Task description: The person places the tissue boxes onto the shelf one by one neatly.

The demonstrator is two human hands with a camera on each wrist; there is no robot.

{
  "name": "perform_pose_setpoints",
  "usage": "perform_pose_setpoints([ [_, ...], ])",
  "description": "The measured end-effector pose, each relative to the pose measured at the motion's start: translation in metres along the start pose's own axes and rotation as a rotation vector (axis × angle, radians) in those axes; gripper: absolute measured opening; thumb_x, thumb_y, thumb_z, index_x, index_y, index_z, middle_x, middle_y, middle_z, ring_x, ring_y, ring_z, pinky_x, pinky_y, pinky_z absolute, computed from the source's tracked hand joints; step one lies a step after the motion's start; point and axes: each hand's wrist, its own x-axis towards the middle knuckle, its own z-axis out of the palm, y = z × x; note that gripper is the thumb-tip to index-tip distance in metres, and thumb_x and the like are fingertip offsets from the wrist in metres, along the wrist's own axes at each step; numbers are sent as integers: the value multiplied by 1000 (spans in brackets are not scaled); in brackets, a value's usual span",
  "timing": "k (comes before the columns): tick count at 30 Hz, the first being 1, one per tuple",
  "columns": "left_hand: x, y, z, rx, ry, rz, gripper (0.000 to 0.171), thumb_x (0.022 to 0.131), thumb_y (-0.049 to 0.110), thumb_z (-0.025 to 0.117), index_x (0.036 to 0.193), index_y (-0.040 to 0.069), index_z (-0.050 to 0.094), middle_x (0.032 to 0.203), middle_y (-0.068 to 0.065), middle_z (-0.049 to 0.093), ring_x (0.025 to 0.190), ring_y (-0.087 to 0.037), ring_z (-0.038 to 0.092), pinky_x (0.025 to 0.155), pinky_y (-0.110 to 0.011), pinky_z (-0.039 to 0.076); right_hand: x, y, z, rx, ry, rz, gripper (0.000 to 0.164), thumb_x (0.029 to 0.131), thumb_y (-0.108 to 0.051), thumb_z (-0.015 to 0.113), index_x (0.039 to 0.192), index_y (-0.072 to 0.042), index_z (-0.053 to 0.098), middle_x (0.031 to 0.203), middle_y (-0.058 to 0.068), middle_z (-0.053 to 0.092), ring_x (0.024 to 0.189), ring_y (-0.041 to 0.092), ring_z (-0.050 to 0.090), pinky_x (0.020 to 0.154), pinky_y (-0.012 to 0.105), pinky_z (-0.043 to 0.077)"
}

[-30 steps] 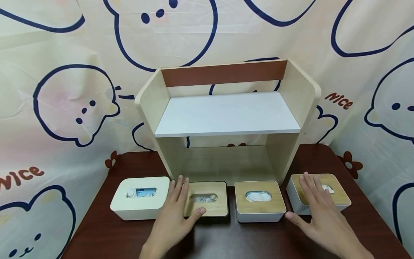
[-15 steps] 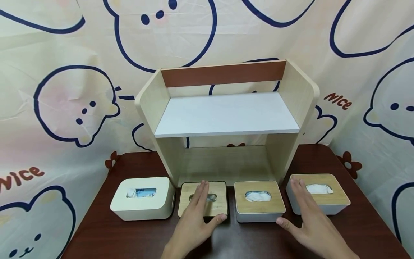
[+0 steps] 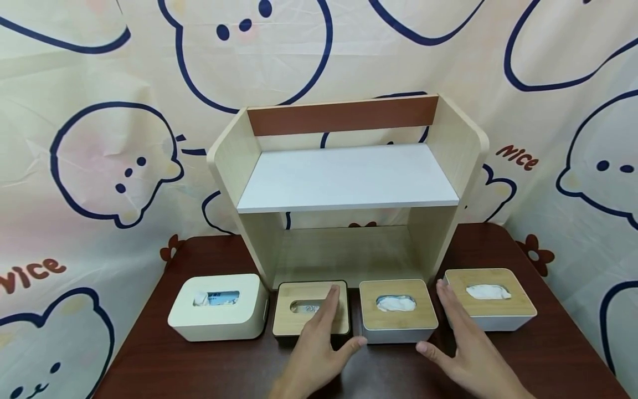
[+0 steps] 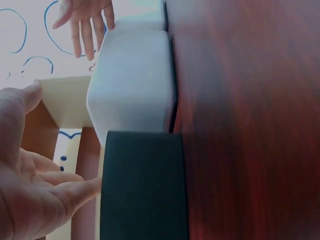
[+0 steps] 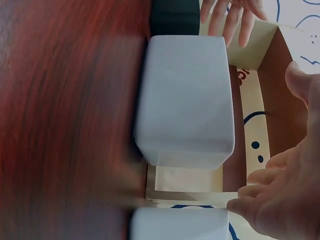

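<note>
In the head view my left hand (image 3: 319, 346) is held with fingers straight over the right side of a dark-based tissue box with a wooden lid (image 3: 289, 318). Its thumb points toward a white tissue box with a wooden lid (image 3: 399, 318). My right hand (image 3: 466, 349), fingers also extended, hovers between that box and another wood-lidded tissue box (image 3: 508, 282) at far right. Neither hand holds anything. From the left wrist, the dark box (image 4: 142, 185) lies close to my fingers; whether they touch cannot be told. The right wrist view shows a white box (image 5: 185, 100) beside my spread right hand (image 5: 285, 175).
An all-white tissue box (image 3: 216, 316) stands at the left end of the row. Behind the boxes rises a two-level wooden shelf (image 3: 349, 177) with a white middle board. All stand on a dark reddish-brown table (image 3: 219, 371), before a curtain (image 3: 114, 66) printed with cartoon bears.
My left hand has moved right, from between the two left boxes across the dark-based one. My right hand has shifted left off the far-right box. The boxes stay in place.
</note>
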Motion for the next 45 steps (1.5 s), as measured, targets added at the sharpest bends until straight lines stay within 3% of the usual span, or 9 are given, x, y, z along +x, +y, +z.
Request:
perform_pose_setpoints([
  [7,1,4,12,-33,14,55,102,98,47,78,171,4,23,174,-21,33,155,-42,44,118,-63,46,-3,-2,6,37,30,-18,116,92,-46,85,175,-24,7,174,31,26,150,61,40,103,80,44],
  [10,2,5,17,-77,11,58,100,99,45,78,171,3,23,173,-23,33,147,-41,54,115,-57,51,-4,-3,9,41,37,-15,115,91,-46,85,175,-23,10,172,31,30,148,61,42,101,80,46],
  [14,3,7,24,-187,2,67,97,101,38,77,169,-3,23,173,-27,30,148,-43,52,110,-46,57,-4,-3,14,65,29,9,112,92,-46,85,175,-20,14,172,29,33,148,59,44,103,79,46],
  [18,3,9,31,-278,15,70,94,101,33,77,168,-6,23,173,-30,29,154,-45,42,110,-40,56,-4,-1,19,87,10,37,110,93,-46,84,174,-14,17,171,29,34,148,59,43,105,77,47],
  [24,2,15,44,-301,50,38,94,101,33,77,166,-10,24,168,-32,36,151,-44,46,107,-38,58,-3,1,24,111,8,89,108,95,-49,81,174,-12,16,174,25,31,152,55,40,109,75,45],
  [28,2,17,51,-292,61,5,96,101,36,77,165,-12,24,166,-34,39,150,-44,47,106,-39,58,-2,2,29,128,18,120,109,96,-50,80,173,-8,16,177,21,26,155,48,39,113,66,48],
  [34,6,22,56,-226,88,-13,95,102,40,75,164,-13,26,164,-35,41,148,-44,49,106,-43,58,0,7,35,274,-16,197,111,96,-48,80,172,-3,12,178,24,18,158,46,33,111,52,51],
  [40,10,29,60,-159,121,-63,85,102,21,77,164,-11,30,161,-32,48,144,-41,55,105,-45,59,-2,10,38,359,9,205,101,100,-36,78,171,0,16,174,34,21,147,48,46,103,45,59],
  [45,11,34,62,-101,170,-91,80,98,9,79,162,-12,35,152,-33,56,135,-39,64,101,-47,61,-2,12,40,353,26,221,91,103,-30,75,170,2,22,169,34,31,144,47,50,99,42,62],
])
